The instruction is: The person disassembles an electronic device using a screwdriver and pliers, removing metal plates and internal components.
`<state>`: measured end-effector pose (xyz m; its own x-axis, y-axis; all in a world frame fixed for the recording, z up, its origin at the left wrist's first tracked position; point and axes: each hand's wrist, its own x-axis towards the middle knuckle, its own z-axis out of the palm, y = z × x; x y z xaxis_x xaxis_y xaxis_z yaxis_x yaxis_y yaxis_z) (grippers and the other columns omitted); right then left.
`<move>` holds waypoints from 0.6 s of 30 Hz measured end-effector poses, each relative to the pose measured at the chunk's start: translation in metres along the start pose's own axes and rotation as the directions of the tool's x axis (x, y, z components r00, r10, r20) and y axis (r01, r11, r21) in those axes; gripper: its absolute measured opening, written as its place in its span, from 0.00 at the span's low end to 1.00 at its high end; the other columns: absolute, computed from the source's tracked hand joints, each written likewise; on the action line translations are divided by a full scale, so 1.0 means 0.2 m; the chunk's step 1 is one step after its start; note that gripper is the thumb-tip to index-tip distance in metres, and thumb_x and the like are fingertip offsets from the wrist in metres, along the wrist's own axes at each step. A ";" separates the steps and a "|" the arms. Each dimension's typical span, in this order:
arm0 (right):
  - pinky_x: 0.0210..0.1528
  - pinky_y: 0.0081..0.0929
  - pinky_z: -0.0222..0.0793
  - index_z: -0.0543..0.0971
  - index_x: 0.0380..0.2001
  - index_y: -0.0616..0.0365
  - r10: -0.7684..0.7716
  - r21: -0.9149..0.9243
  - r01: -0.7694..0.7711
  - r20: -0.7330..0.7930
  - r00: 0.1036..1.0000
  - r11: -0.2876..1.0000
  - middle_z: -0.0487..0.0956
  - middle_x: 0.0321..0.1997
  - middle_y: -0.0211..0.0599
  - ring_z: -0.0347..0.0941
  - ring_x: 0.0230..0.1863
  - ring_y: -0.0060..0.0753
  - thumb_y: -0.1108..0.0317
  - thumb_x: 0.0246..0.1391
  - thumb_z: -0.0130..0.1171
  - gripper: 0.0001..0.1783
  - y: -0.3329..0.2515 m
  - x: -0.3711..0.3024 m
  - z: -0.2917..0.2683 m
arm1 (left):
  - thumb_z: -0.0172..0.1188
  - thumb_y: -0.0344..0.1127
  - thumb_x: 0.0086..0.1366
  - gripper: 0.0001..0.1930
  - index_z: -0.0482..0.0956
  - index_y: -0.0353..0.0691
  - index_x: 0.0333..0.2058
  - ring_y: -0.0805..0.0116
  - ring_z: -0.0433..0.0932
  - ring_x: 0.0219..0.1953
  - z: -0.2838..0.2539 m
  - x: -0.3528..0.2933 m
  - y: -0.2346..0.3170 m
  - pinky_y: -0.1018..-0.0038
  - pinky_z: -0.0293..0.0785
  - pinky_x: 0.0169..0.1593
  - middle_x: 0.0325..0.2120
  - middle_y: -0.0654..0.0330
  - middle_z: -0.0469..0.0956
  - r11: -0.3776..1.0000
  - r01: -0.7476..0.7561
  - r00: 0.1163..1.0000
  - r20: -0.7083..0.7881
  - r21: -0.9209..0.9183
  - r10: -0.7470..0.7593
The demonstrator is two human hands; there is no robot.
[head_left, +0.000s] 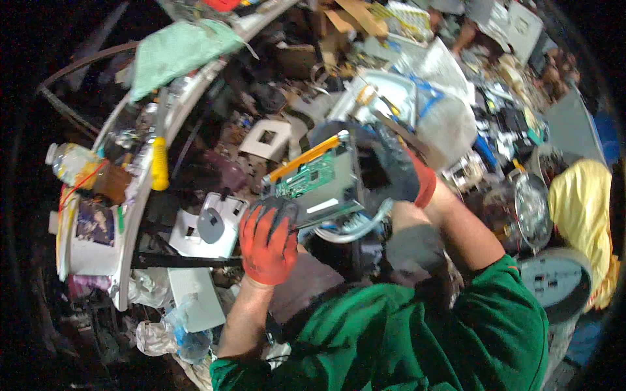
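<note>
A flat electronic panel [330, 190] is tilted in front of me, with a green circuit board [312, 173] on its face and an orange strip [305, 159] along its far edge. At its near left corner, my left hand [269, 236], in a red and black glove, is closed on the panel. My right hand [399, 171], in a dark glove with a red cuff, is beside the panel's right edge. Its fingers blur into the dark things around them, so their grip is unclear. A brownish bar [399, 131] shows just beyond that hand; whether the hand touches it, I cannot tell.
Scrap lies all around. On the left, a white-edged bench holds a yellow-handled tool [159, 164], a clear bottle [72, 161] and a green sack [179, 55]. White plastic casings [267, 140] lie beyond the panel. A white tray [385, 91] sits farther off, and a yellow sack [580, 215] lies right.
</note>
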<state>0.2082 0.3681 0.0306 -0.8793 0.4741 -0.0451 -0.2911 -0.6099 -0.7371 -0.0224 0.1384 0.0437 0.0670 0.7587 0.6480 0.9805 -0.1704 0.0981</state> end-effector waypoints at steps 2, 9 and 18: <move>0.62 0.36 0.67 0.73 0.59 0.58 0.010 0.111 -0.014 0.040 0.999 0.994 0.76 0.59 0.39 0.74 0.57 0.36 0.58 0.58 0.64 0.28 0.11 -0.22 0.08 | 0.66 0.37 0.51 0.20 0.82 0.51 0.46 0.50 0.73 0.54 0.03 -0.04 0.06 0.45 0.64 0.58 0.52 0.57 0.75 0.974 -0.223 0.972 0.081 0.042 0.219; 0.60 0.33 0.69 0.73 0.58 0.65 -0.148 0.054 0.163 -0.217 0.965 0.985 0.78 0.57 0.43 0.76 0.56 0.34 0.67 0.60 0.60 0.24 0.38 -0.53 0.00 | 0.71 0.45 0.51 0.34 0.75 0.47 0.58 0.51 0.70 0.58 0.11 -0.06 0.28 0.49 0.63 0.61 0.51 0.57 0.75 0.995 0.088 0.995 0.052 -0.041 -0.086; 0.53 0.29 0.74 0.74 0.58 0.64 -0.046 0.178 0.111 -0.333 0.942 0.978 0.82 0.52 0.39 0.79 0.49 0.32 0.70 0.57 0.61 0.25 0.34 -0.75 0.08 | 0.64 0.30 0.64 0.22 0.73 0.35 0.56 0.70 0.76 0.47 0.25 -0.08 0.52 0.74 0.73 0.51 0.47 0.59 0.77 -0.177 0.626 0.553 0.593 -0.759 -0.585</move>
<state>0.3135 0.2458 -0.0026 -0.6894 0.6858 -0.2330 -0.4490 -0.6571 -0.6056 0.0881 0.1386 0.0060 -0.4272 0.8922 -0.1466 -0.2723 0.0276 0.9618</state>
